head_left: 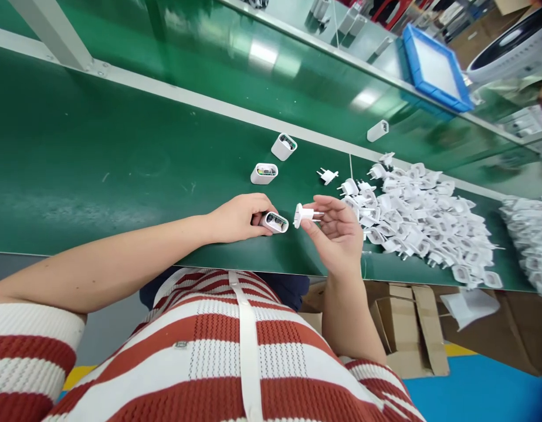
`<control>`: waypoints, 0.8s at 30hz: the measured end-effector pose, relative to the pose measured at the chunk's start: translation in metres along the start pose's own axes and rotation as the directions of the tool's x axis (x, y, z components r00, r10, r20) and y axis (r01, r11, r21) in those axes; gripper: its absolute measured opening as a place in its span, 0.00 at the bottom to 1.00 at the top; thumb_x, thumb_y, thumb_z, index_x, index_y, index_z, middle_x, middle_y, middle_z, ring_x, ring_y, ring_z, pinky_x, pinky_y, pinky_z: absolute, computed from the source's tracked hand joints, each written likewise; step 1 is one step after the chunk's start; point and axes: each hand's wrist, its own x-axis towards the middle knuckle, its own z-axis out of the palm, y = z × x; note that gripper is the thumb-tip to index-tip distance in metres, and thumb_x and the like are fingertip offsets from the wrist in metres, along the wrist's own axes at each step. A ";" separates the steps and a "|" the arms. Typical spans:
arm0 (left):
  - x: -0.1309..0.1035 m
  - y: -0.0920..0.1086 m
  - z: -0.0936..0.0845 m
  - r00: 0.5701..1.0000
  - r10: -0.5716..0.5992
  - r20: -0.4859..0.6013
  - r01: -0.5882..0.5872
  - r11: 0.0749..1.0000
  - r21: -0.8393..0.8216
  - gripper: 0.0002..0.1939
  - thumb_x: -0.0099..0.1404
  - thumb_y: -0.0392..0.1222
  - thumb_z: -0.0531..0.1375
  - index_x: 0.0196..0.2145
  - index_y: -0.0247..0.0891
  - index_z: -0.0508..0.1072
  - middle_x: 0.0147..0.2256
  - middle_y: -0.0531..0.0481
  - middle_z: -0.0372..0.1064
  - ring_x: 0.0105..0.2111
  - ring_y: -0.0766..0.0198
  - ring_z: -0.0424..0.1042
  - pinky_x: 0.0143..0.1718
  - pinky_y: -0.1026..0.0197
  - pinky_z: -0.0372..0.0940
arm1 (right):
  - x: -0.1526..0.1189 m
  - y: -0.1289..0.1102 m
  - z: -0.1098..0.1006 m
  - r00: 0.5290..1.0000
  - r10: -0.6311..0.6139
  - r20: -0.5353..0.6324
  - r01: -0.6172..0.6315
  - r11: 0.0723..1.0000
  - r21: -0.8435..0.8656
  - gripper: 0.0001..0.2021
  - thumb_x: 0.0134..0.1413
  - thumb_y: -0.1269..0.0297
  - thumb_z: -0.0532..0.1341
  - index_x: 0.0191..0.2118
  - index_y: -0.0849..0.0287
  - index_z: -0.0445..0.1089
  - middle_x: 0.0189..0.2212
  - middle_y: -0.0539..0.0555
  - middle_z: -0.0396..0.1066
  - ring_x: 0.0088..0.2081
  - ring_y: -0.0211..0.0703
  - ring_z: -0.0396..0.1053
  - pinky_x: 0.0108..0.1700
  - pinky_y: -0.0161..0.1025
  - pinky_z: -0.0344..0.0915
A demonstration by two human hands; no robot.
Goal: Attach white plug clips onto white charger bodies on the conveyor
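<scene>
My left hand (pixel 242 218) is closed on a white charger housing (pixel 274 223), whose open end shows parts inside. Between the thumb and fingers of my right hand (pixel 339 234) is a white plug piece (pixel 303 215) with two metal pins pointing towards the palm. A small gap separates the plug piece from the held housing. Two more open housings, one nearer (pixel 264 173) and one farther (pixel 284 146), rest on the green table (pixel 99 164) beyond my hands. A loose plug piece (pixel 327 176) lies just beyond my right hand.
A large pile of white plug pieces (pixel 423 214) spreads to the right. Another housing (pixel 378 130) lies farther back. Bagged white parts (pixel 528 240) sit at the far right, and a blue tray (pixel 438 67) is on the raised shelf. Cardboard (pixel 407 328) lies below the table edge.
</scene>
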 end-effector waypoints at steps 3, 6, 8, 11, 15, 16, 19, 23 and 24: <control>0.000 0.001 0.000 1.000 0.008 0.007 -0.008 1.000 0.023 0.13 0.63 0.42 0.68 0.45 0.37 0.79 0.40 0.47 0.73 0.29 0.65 0.68 0.33 0.61 0.64 | 0.002 -0.010 -0.003 0.998 -0.055 0.004 0.055 0.979 -0.194 0.13 0.55 0.59 0.73 0.46 0.46 0.76 0.41 0.51 0.78 0.42 0.47 0.76 0.50 0.50 0.74; 0.000 0.001 0.001 1.000 0.019 0.001 -0.019 0.999 0.027 0.14 0.63 0.43 0.68 0.45 0.37 0.80 0.40 0.46 0.73 0.29 0.65 0.68 0.33 0.61 0.63 | 0.002 -0.026 -0.004 0.987 -0.132 0.088 0.156 0.903 -0.399 0.08 0.61 0.61 0.68 0.45 0.45 0.77 0.41 0.51 0.77 0.42 0.48 0.75 0.48 0.50 0.74; 0.000 0.000 0.001 0.999 0.042 0.002 -0.042 0.999 0.021 0.14 0.63 0.44 0.67 0.46 0.36 0.80 0.40 0.46 0.73 0.28 0.66 0.68 0.33 0.61 0.64 | 0.002 -0.035 -0.002 0.974 -0.177 0.144 0.224 0.857 -0.463 0.08 0.64 0.62 0.64 0.47 0.44 0.76 0.43 0.52 0.77 0.44 0.49 0.75 0.48 0.50 0.74; 0.000 -0.002 0.001 0.998 0.062 0.000 -0.062 0.998 0.015 0.14 0.64 0.45 0.66 0.45 0.35 0.79 0.39 0.46 0.72 0.28 0.65 0.68 0.32 0.61 0.63 | 0.002 -0.041 0.003 0.963 -0.182 0.199 0.258 0.840 -0.478 0.11 0.65 0.63 0.63 0.50 0.44 0.75 0.44 0.52 0.77 0.45 0.49 0.75 0.49 0.49 0.74; 0.000 -0.003 0.001 0.998 0.060 0.000 -0.060 0.998 0.021 0.12 0.64 0.44 0.67 0.42 0.34 0.78 0.37 0.47 0.71 0.29 0.65 0.67 0.32 0.62 0.62 | 0.004 -0.035 0.010 0.978 -0.129 0.164 0.193 0.861 -0.471 0.12 0.61 0.62 0.66 0.50 0.49 0.75 0.41 0.51 0.78 0.40 0.46 0.76 0.47 0.48 0.75; 0.000 -0.003 0.001 0.998 0.060 0.001 -0.060 0.998 0.023 0.12 0.64 0.44 0.67 0.42 0.34 0.78 0.37 0.47 0.71 0.29 0.65 0.67 0.32 0.62 0.62 | 0.005 -0.033 0.011 0.982 -0.123 0.142 0.175 0.873 -0.455 0.12 0.61 0.62 0.67 0.50 0.50 0.76 0.41 0.51 0.78 0.39 0.45 0.75 0.47 0.47 0.75; 0.000 -0.002 0.001 0.999 0.050 0.001 -0.050 0.998 0.033 0.12 0.63 0.41 0.68 0.43 0.34 0.79 0.37 0.48 0.70 0.29 0.65 0.68 0.33 0.62 0.62 | 0.007 -0.030 0.013 0.991 -0.105 0.087 0.130 0.922 -0.366 0.17 0.59 0.64 0.68 0.53 0.50 0.74 0.40 0.51 0.75 0.40 0.43 0.74 0.44 0.44 0.74; 0.000 0.000 0.001 0.999 0.032 0.001 -0.032 0.999 0.039 0.12 0.62 0.39 0.69 0.43 0.34 0.79 0.34 0.50 0.68 0.30 0.66 0.68 0.33 0.62 0.62 | 0.007 -0.031 0.012 0.993 -0.108 0.038 0.115 0.946 -0.304 0.11 0.60 0.67 0.67 0.48 0.49 0.77 0.45 0.52 0.71 0.35 0.38 0.72 0.37 0.41 0.72; 0.000 0.001 0.001 1.000 0.030 0.001 -0.030 0.999 0.038 0.11 0.62 0.39 0.69 0.43 0.34 0.79 0.34 0.51 0.68 0.30 0.66 0.68 0.33 0.62 0.62 | 0.007 -0.031 0.011 0.994 -0.107 0.035 0.112 0.948 -0.299 0.08 0.60 0.67 0.67 0.44 0.49 0.79 0.46 0.52 0.71 0.36 0.38 0.72 0.36 0.41 0.72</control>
